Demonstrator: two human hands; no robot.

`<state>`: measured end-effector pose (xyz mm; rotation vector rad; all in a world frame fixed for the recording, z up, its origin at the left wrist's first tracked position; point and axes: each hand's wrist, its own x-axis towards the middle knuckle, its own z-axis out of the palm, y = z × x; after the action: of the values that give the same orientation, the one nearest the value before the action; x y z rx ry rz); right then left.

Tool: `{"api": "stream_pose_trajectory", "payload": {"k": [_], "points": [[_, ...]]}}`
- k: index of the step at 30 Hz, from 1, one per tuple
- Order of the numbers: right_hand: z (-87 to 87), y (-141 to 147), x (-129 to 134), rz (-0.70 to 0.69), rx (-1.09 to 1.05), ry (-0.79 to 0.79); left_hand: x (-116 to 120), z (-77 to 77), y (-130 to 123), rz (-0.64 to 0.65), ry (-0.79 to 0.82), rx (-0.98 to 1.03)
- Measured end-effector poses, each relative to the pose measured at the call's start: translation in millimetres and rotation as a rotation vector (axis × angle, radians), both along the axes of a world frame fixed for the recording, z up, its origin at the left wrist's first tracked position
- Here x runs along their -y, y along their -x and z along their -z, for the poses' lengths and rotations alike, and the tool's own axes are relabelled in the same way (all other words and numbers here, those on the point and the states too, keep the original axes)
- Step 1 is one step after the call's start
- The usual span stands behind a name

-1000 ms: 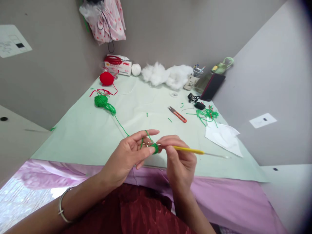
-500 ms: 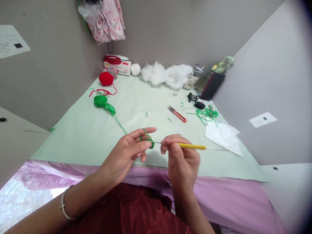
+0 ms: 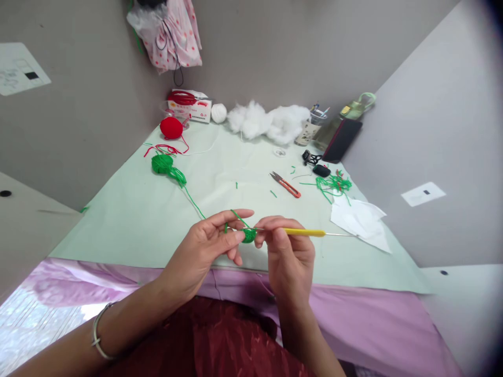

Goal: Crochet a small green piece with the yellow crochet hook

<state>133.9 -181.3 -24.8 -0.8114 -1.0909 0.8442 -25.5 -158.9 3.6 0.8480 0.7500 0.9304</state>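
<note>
My left hand (image 3: 214, 242) pinches a small green crocheted piece (image 3: 249, 235) between thumb and fingers, with green yarn looped over the raised index finger. That strand runs back to a green yarn ball (image 3: 162, 163) on the left of the table. In my right hand (image 3: 288, 251) is a yellow-handled crochet hook (image 3: 304, 232), gripped near the front of its handle. The hook's thin metal tip reaches the top of the green piece; whether it passes through a stitch cannot be made out. My right fingertips are close beside the piece.
Orange thread snips (image 3: 285, 185) lie beyond my hands. Red yarn (image 3: 171, 128), a box (image 3: 196, 110), white stuffing (image 3: 271, 121) and a pen cup (image 3: 309, 131) line the back. At right are a phone (image 3: 341, 140), green scraps (image 3: 333, 184) and white paper (image 3: 359, 222).
My right hand and the hook have moved left, closer to my left hand. More of the green piece now shows between the hands.
</note>
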Motion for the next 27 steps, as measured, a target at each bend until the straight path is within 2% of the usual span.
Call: {"api": "stream_pose_trajectory", "payload": {"k": [3, 6, 9, 15, 18, 20, 22, 25, 27], "points": [[-2.6, 0, 0, -0.071, -0.062, -0.004, 1, -1.3, 0, -0.004, -0.002, 0.027], [-4.4, -3, 3, -0.083, -0.010, -0.020, 1, -1.5, 2, -0.012, -0.009, 0.010], [-4.8, -6, 8, 0.014, 0.187, -0.092, 1, 0.2, 3, -0.023, -0.032, -0.023], [2.1, -5, 16, 0.260, 0.761, -0.315, 3, 2.3, -1, -0.099, -0.103, -0.083], [7.3, -1, 15, 0.400, 0.957, -0.387, 2, 0.9, -2, -0.074, -0.009, 0.002], [7.8, -1, 13, 0.383, 0.897, -0.385, -1, 0.2, -1, -0.006, 0.101, 0.075], [5.2, -1, 9, 0.309, 0.652, -0.306, -4, -0.3, 1, 0.038, 0.171, 0.126], [-0.9, -2, 3, 0.152, 0.283, -0.157, -5, -0.8, 2, 0.035, 0.155, 0.150], [-3.0, -1, 0, 0.091, 0.248, -0.135, -3, -0.6, 0, 0.037, 0.103, 0.137]]}}
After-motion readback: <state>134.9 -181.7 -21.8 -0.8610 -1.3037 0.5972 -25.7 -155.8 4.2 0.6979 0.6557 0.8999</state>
